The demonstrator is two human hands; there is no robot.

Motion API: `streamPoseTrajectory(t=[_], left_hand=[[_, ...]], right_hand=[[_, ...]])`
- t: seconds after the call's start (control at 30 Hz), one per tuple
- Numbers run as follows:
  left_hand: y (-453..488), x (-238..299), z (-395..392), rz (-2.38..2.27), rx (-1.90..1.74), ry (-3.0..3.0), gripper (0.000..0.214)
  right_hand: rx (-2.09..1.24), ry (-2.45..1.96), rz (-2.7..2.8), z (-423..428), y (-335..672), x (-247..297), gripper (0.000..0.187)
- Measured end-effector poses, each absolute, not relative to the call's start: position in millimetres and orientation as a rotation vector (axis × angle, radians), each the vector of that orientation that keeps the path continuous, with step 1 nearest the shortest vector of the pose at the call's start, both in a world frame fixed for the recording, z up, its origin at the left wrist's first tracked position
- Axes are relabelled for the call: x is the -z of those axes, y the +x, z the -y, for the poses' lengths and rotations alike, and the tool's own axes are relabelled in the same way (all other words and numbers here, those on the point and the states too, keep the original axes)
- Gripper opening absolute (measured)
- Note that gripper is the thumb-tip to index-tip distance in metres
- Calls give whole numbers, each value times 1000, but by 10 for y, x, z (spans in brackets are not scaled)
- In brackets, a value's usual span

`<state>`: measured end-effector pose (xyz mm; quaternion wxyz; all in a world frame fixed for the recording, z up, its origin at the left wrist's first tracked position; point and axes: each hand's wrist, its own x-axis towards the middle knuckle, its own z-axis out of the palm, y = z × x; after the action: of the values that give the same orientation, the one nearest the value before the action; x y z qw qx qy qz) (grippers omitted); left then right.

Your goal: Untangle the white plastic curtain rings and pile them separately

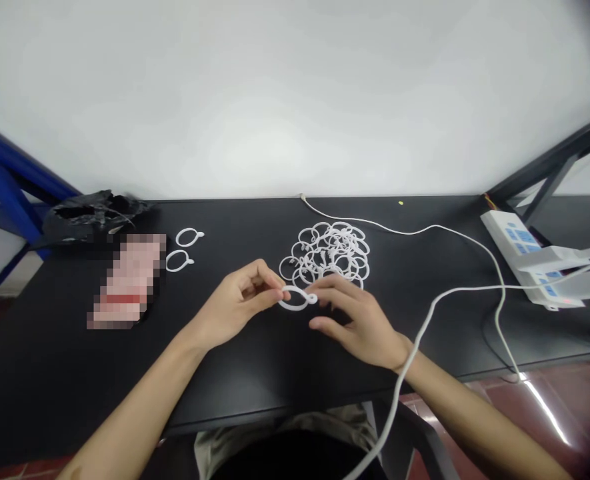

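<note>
Near the centre of the frame, one ring is held over the bench. As viewed, its long axis runs left to right, nearly level; the eyelet points right, toward the right hand.

The ring's left end is partly covered by the fingertips of the left hand. The lower right of the pile is partly covered by the right hand; its rings overlap and cannot be counted. An object at left is pixelated and cannot be identified. Both forearms are cut off by the bottom edge. A cable passes in front of the right wrist and leaves at the bottom edge.

Ring position: between the hands, below the pile in the frame. Left hand: pinches the ring's left edge between thumb and fingers. Right hand: thumb and fingers parted, fingertips at the eyelet; whether they touch it cannot be determined.

Two rings lie left of centre, apart from the pile, eyelets pointing right.
</note>
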<state>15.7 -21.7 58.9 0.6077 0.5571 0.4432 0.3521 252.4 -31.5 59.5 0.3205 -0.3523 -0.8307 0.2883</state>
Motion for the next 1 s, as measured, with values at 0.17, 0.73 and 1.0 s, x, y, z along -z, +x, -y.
streamPoseTrajectory(t=[0.17, 0.73, 1.0], left_hand=[[194, -577, 252, -867, -670, 1250, 17], [297, -558, 257, -1042, -673, 1030, 17], [295, -514, 271, -1102, -740, 1210, 10]], right_hand=[[-1394, -936, 1870, 386, 2408, -627, 12], [-1254, -1092, 2009, 495, 2365, -658, 28], [-557, -918, 2271, 489, 2179, -492, 11]])
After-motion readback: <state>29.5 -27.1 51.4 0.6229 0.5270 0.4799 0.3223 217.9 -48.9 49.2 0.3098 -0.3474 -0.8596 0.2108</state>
